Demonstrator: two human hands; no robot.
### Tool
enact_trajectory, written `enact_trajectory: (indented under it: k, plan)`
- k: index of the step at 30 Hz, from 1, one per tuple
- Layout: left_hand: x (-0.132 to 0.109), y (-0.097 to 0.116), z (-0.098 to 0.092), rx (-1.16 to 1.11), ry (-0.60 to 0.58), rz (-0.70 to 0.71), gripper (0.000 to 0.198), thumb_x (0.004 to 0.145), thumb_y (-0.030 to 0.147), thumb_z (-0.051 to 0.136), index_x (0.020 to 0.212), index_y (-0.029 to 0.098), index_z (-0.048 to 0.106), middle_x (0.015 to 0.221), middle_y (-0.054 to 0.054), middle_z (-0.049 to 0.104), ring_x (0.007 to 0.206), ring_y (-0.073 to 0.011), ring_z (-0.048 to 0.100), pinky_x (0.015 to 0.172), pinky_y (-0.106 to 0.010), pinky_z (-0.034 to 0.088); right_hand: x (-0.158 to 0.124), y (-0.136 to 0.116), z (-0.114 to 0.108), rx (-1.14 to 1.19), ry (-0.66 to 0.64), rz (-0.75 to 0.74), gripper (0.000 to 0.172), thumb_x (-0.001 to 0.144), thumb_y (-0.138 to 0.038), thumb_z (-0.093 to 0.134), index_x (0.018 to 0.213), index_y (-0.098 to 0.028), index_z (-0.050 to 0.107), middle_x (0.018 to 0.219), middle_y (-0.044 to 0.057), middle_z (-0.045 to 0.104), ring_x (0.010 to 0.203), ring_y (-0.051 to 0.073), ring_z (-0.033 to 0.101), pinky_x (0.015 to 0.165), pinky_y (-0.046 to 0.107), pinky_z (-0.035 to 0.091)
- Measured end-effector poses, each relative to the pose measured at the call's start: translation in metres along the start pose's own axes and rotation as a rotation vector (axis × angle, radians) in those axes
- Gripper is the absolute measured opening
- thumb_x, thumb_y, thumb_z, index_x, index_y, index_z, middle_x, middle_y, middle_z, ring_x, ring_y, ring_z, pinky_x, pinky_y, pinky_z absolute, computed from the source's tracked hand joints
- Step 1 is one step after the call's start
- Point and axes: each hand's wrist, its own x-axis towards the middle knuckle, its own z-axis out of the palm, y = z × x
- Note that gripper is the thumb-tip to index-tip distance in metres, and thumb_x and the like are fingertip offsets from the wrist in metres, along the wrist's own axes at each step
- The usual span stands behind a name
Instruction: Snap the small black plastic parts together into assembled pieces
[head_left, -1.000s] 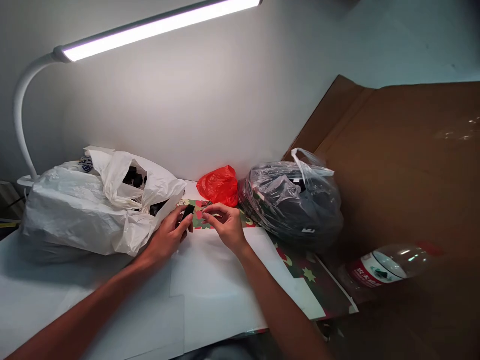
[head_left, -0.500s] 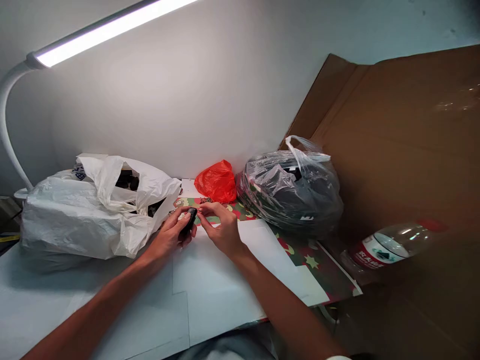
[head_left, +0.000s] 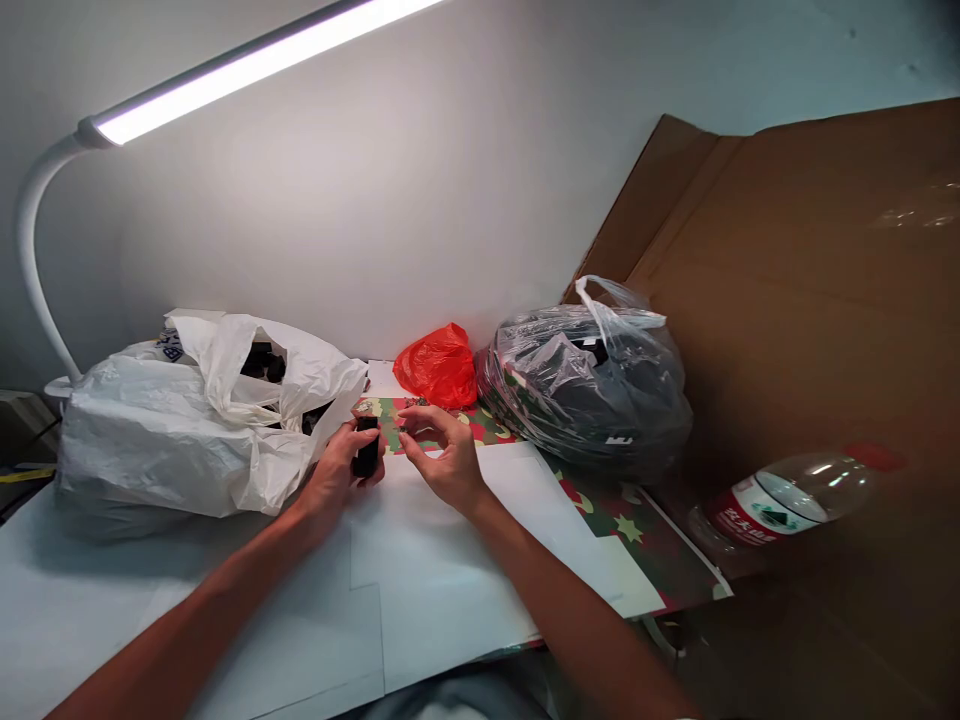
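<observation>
My left hand [head_left: 341, 462] is closed around a small black rectangular block [head_left: 366, 447], held upright with the thumb at its upper side. Just to the right, my right hand [head_left: 448, 462] curls its thumb and forefinger towards each other. A tiny thing seems to sit at those fingertips, too small to name. A narrow gap separates the right fingertips from the block. Behind the hands, small metallic-looking pieces [head_left: 420, 402] lie on the camouflage-patterned sheet [head_left: 388, 425]; their kind is too small to tell.
A white plastic bag [head_left: 150, 440] with black pieces inside stands at left under the lamp [head_left: 262, 75]. A red bag [head_left: 439, 367] and a clear bag of dark items [head_left: 592, 390] sit behind. White sheets [head_left: 450, 570] cover the table. A bottle [head_left: 784, 500] and cardboard [head_left: 810, 300] are right.
The block has turned from tilted to upright in my left hand. My right fingertips have drawn slightly away from it. The whole view has shifted a little.
</observation>
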Motion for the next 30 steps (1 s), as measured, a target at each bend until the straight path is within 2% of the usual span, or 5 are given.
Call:
enact_trajectory:
  k: [5,11,17,26,30]
  plan:
    - [-0.0014,0.0004,-0.0029,0.263,-0.031,0.133,0.047,0.084,0.059,0.077,0.101,0.018,0.064,0.057,0.009,0.043,0.048,-0.007,0.037,0.046,-0.019,0.028,-0.0004,-0.0024,0.0006,0.114,-0.041,0.076,0.028,0.088,-0.025,0.075,0.115,-0.021,0.072,0.092,0.004,0.073,0.082,0.017,0.073,0.077,0.032,0.066]
    - [-0.0017,-0.0029,-0.0025,0.391,-0.038,0.205,0.044,0.09,0.063,0.07,0.095,0.02,0.065,0.058,0.005,0.052,0.05,-0.0094,0.043,0.046,-0.02,0.032,0.0005,-0.0024,-0.0029,0.157,-0.08,0.106,0.03,0.087,-0.029,0.078,0.116,-0.022,0.072,0.091,0.003,0.072,0.084,0.018,0.072,0.076,0.032,0.065]
    - [-0.0011,-0.0015,-0.0055,0.465,-0.034,0.267,0.041,0.093,0.059,0.069,0.088,0.019,0.067,0.06,0.004,0.052,0.054,-0.0094,0.044,0.049,-0.02,0.034,0.0006,0.001,-0.0017,0.203,-0.128,0.126,0.028,0.089,-0.039,0.079,0.112,-0.023,0.074,0.087,0.003,0.07,0.082,0.018,0.07,0.076,0.036,0.066]
    - [0.0034,-0.0081,-0.0066,0.304,-0.009,0.232,0.041,0.089,0.058,0.074,0.084,0.018,0.067,0.053,0.006,0.048,0.046,-0.0075,0.039,0.044,-0.019,0.028,0.0032,0.0036,0.0003,0.321,-0.138,0.258,0.035,0.085,-0.052,0.084,0.095,-0.02,0.073,0.086,0.002,0.07,0.069,0.015,0.067,0.065,0.034,0.066]
    - [0.0018,-0.0058,-0.004,0.204,-0.015,0.203,0.04,0.085,0.056,0.079,0.081,0.017,0.067,0.056,0.005,0.05,0.044,-0.0062,0.039,0.041,-0.018,0.026,0.0031,0.0061,0.0016,0.353,-0.139,0.294,0.041,0.085,-0.058,0.081,0.091,-0.019,0.07,0.079,0.001,0.068,0.066,0.015,0.067,0.061,0.032,0.065]
